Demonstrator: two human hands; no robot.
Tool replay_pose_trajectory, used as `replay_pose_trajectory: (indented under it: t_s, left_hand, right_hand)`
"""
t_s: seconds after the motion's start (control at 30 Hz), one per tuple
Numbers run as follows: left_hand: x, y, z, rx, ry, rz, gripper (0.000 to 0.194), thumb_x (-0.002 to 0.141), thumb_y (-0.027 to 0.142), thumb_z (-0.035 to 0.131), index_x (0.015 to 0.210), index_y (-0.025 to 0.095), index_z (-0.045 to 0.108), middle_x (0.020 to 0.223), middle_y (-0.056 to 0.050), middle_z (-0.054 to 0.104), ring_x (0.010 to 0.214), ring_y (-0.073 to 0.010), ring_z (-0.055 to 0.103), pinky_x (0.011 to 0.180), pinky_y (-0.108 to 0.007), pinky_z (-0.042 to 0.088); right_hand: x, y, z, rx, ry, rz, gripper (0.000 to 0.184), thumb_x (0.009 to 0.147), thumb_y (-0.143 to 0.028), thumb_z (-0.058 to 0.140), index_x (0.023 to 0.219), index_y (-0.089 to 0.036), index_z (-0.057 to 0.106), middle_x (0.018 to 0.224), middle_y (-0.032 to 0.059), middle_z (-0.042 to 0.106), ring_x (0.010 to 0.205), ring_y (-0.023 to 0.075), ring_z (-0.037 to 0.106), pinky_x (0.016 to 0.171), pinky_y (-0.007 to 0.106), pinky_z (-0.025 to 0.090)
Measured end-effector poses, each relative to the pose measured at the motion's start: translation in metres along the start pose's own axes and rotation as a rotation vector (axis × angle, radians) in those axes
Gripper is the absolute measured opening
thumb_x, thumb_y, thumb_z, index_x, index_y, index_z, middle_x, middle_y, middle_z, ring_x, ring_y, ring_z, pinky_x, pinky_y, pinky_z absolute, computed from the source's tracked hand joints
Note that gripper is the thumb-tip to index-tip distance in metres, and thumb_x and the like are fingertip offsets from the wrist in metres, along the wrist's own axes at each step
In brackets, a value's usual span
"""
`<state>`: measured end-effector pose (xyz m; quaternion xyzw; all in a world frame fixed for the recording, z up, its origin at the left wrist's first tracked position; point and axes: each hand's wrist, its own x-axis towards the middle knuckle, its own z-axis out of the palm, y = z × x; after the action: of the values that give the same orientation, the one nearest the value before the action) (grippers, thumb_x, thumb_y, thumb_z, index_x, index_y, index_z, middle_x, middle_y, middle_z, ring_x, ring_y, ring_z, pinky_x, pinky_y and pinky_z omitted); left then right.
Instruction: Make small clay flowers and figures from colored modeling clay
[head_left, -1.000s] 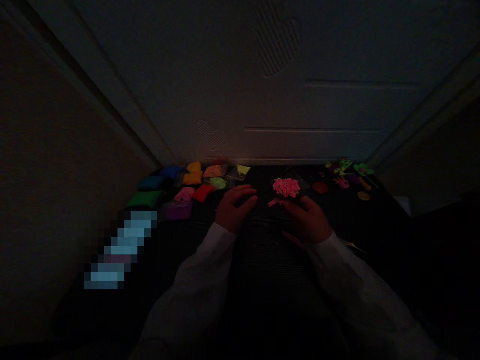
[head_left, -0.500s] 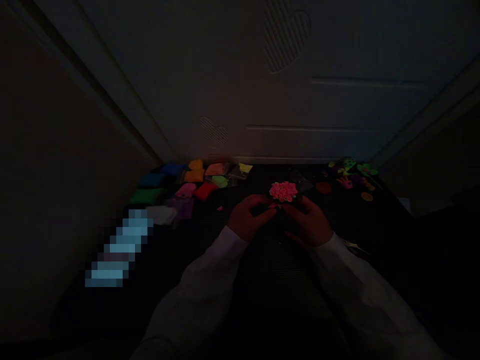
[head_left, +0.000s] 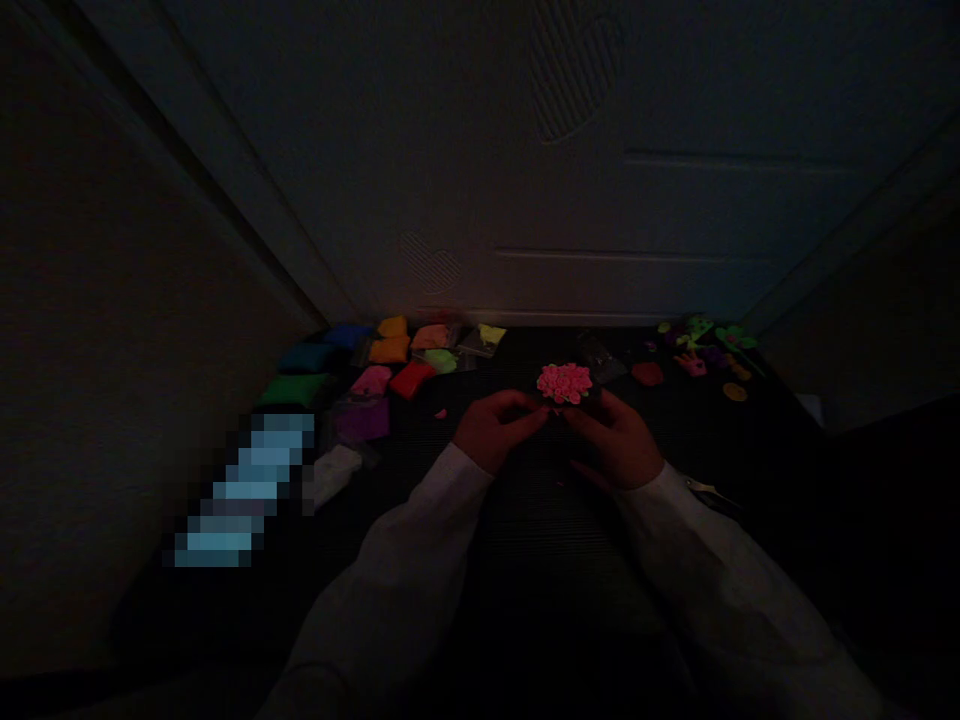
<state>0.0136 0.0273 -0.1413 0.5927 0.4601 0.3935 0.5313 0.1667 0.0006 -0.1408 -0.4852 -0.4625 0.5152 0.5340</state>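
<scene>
A pink clay flower cluster (head_left: 564,383) with bits of green at its edge is held just above the dark table, between my two hands. My left hand (head_left: 495,430) curves round its left side, thumb and fingertips at its lower edge. From the other side, my right hand (head_left: 619,440) grips it with thumb and forefinger near its underside. A small pink piece shows between the two thumbs. The scene is very dim, so the lower part of the cluster and the exact finger contacts are hard to make out.
Coloured clay packets, among them a red one (head_left: 412,380), a green one (head_left: 295,390) and a white one (head_left: 334,475), lie at left. Finished clay shapes, including a green flower (head_left: 736,338), sit at back right. Scissors (head_left: 705,488) rest by my right sleeve. A panelled door (head_left: 450,180) stands behind.
The white packet now lies closer to the front, apart from the purple one. My hands and the flower cluster have shifted only slightly to the left.
</scene>
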Motion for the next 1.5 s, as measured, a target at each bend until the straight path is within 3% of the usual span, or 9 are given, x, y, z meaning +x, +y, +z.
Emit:
replay_pose_trajectory:
  t_s: [0.43,0.6,0.73,0.9,1.13,1.5]
  left_hand:
    - [0.003,-0.003,-0.002,-0.216,-0.006,-0.162,0.014,0.055,0.029,0.067,0.063,0.018,0.064,0.06,0.001,0.057,0.053,-0.0078,0.048,0.05,-0.021,0.037]
    - [0.002,0.004,-0.003,-0.485,-0.069,-0.364,0.018,0.051,0.024,0.07,0.063,0.014,0.062,0.057,0.001,0.052,0.05,-0.0057,0.047,0.045,-0.018,0.034]
    - [0.0,0.007,-0.004,-0.567,-0.13,-0.446,0.017,0.053,0.023,0.07,0.063,0.014,0.06,0.056,0.002,0.05,0.048,-0.0053,0.046,0.043,-0.018,0.033]
    - [0.0,0.008,-0.003,-0.573,-0.166,-0.456,0.015,0.057,0.024,0.066,0.061,0.013,0.057,0.053,0.002,0.049,0.048,-0.0056,0.046,0.042,-0.018,0.031]
    - [-0.002,0.012,0.0,-0.515,-0.125,-0.447,0.018,0.054,0.025,0.067,0.06,0.012,0.056,0.048,0.002,0.048,0.044,-0.0048,0.042,0.042,-0.018,0.026]
    - [-0.003,0.012,-0.001,-0.468,-0.144,-0.408,0.024,0.049,0.028,0.071,0.06,0.012,0.056,0.048,0.003,0.049,0.045,-0.0051,0.043,0.044,-0.02,0.027]
  right_hand:
    - [-0.001,0.0,0.001,-0.019,-0.015,-0.076,0.031,0.063,-0.031,0.063,0.093,-0.022,0.059,0.094,0.0024,0.064,0.089,0.0187,0.058,0.081,0.034,0.043]
    - [-0.003,-0.001,0.002,-0.013,-0.02,-0.072,0.031,0.064,-0.031,0.063,0.094,-0.024,0.059,0.097,0.0014,0.064,0.091,0.0184,0.057,0.082,0.034,0.043]
    - [-0.003,-0.001,0.002,-0.015,-0.033,-0.087,0.031,0.064,-0.03,0.063,0.094,-0.023,0.059,0.096,0.0011,0.064,0.09,0.0178,0.058,0.081,0.032,0.042]
    - [-0.003,-0.002,0.001,0.001,-0.02,-0.064,0.03,0.064,-0.03,0.063,0.093,-0.023,0.059,0.095,0.001,0.064,0.091,0.018,0.057,0.081,0.032,0.042]
    - [0.0,0.0,0.0,0.066,-0.019,-0.011,0.03,0.061,-0.029,0.065,0.089,-0.022,0.061,0.093,0.0005,0.065,0.09,0.0177,0.057,0.081,0.032,0.041]
    - [0.0,-0.001,0.0,0.154,-0.013,0.08,0.023,0.059,-0.029,0.067,0.08,-0.022,0.062,0.08,-0.0012,0.065,0.074,0.014,0.058,0.072,0.029,0.043]
